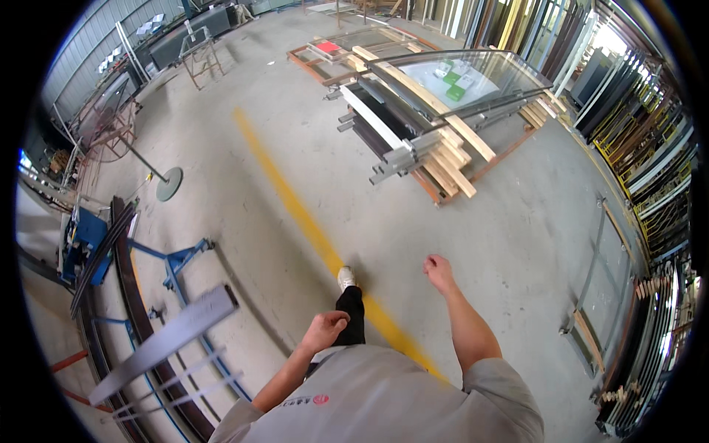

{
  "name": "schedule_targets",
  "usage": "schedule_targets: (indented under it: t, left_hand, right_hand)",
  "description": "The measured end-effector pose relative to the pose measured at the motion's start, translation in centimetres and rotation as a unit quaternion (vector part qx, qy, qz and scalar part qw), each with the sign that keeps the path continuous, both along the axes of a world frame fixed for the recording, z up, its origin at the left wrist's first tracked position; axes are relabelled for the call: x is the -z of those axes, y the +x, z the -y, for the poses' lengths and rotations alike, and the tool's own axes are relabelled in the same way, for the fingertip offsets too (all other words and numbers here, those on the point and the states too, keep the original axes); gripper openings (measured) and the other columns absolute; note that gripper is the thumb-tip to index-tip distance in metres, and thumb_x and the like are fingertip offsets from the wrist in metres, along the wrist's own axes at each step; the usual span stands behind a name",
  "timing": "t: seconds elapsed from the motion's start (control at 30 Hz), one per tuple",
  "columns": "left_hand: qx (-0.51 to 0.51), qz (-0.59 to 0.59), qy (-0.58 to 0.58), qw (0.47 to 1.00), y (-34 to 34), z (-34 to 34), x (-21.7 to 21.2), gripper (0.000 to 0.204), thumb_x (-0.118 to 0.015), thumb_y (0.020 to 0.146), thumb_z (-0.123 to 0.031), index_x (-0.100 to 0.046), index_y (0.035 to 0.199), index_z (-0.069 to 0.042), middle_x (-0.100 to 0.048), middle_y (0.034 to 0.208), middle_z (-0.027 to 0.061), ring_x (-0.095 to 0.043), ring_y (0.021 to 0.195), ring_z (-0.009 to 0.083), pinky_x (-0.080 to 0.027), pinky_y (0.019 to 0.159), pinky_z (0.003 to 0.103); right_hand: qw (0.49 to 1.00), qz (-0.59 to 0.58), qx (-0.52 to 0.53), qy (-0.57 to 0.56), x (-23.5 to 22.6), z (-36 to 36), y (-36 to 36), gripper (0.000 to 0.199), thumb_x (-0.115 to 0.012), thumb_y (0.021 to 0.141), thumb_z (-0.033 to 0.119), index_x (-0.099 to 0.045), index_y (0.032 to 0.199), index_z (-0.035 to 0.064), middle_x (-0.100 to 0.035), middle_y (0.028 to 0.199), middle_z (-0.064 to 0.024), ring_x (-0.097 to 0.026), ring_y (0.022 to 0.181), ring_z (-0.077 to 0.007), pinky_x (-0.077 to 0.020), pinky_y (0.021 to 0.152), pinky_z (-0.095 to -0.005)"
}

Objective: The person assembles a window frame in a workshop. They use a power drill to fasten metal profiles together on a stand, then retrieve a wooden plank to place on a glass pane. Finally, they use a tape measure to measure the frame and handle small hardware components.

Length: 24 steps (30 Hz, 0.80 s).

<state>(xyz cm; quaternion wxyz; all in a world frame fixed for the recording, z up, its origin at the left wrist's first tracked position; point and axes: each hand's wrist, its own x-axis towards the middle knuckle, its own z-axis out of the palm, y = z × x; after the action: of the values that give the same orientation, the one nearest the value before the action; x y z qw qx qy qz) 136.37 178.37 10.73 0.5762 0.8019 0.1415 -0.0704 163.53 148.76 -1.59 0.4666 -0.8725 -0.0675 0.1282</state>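
Observation:
My left hand (325, 332) hangs in front of my body with its fingers curled in, and nothing shows in it. Farther forward on the right is my right hand (437, 272), also loosely closed and without any visible object. Neither hand touches anything. Below them runs a yellow floor line (295, 210), with my light shoe (346, 277) on it. Nearest on the left of my left hand is a grey metal profile (173, 336), blurred, above a blue stand.
Ahead to the right, a stack of wooden beams (449, 164) and metal profiles carries a glass pane (509, 70). Blue stand legs (177, 262) jut out at left. A round base with a pole (169, 184) stands beyond. Racks of long profiles (650, 155) line the right; a frame (580, 295) lies there.

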Motion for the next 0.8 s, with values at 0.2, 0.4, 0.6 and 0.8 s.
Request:
schedule_targets:
  t: [0.2, 0.4, 0.6, 0.8]
  left_hand:
    - [0.039, 0.030, 0.072, 0.996, 24.6, -14.5, -1.2, 0.021, -0.061, 0.089, -0.014, -0.070, 0.102, 0.000, -0.067, 0.079, 0.0178, -0.063, 0.068, 0.0224, -0.052, 0.068, 0.034]
    - [0.025, 0.054, 0.033, 0.998, 46.3, -27.8, -5.0, 0.018, -0.059, 0.090, -0.011, -0.069, 0.099, 0.002, -0.062, 0.070, 0.0125, -0.058, 0.064, 0.0142, -0.049, 0.063, 0.031]
    - [0.038, -0.043, 0.089, 0.994, 63.4, -38.9, -3.3, 0.020, -0.058, 0.090, -0.012, -0.071, 0.098, 0.002, -0.068, 0.075, 0.0108, -0.062, 0.070, 0.0131, -0.050, 0.068, 0.029]
    - [0.009, -0.141, 0.126, 0.982, 78.6, -49.4, -0.1, 0.023, -0.062, 0.088, -0.016, -0.073, 0.098, 0.001, -0.068, 0.076, 0.0114, -0.064, 0.073, 0.0135, -0.051, 0.072, 0.030]
  right_hand:
    - [0.901, -0.334, -0.068, -0.269, 10.5, -4.5, 6.2, 0.027, -0.059, 0.089, 0.024, -0.071, 0.081, 0.0014, -0.068, 0.069, -0.0141, -0.065, 0.059, -0.0276, -0.0510, 0.052, -0.0426]
    - [0.828, -0.525, 0.163, -0.115, 5.1, -14.1, 14.4, 0.024, -0.066, 0.089, 0.014, -0.062, 0.072, -0.0017, -0.063, 0.064, -0.0117, -0.060, 0.052, -0.0229, -0.0501, 0.046, -0.0418]
    - [0.873, -0.482, 0.069, -0.034, 20.4, -22.0, 32.5, 0.020, -0.063, 0.091, 0.020, -0.063, 0.079, 0.0053, -0.066, 0.069, -0.0114, -0.064, 0.056, -0.0248, -0.0497, 0.047, -0.0391]
    - [0.968, -0.214, 0.022, -0.130, 14.8, -39.0, 60.2, 0.019, -0.065, 0.084, 0.022, -0.072, 0.080, 0.0057, -0.071, 0.078, -0.0150, -0.070, 0.071, -0.0276, -0.0536, 0.061, -0.0391]
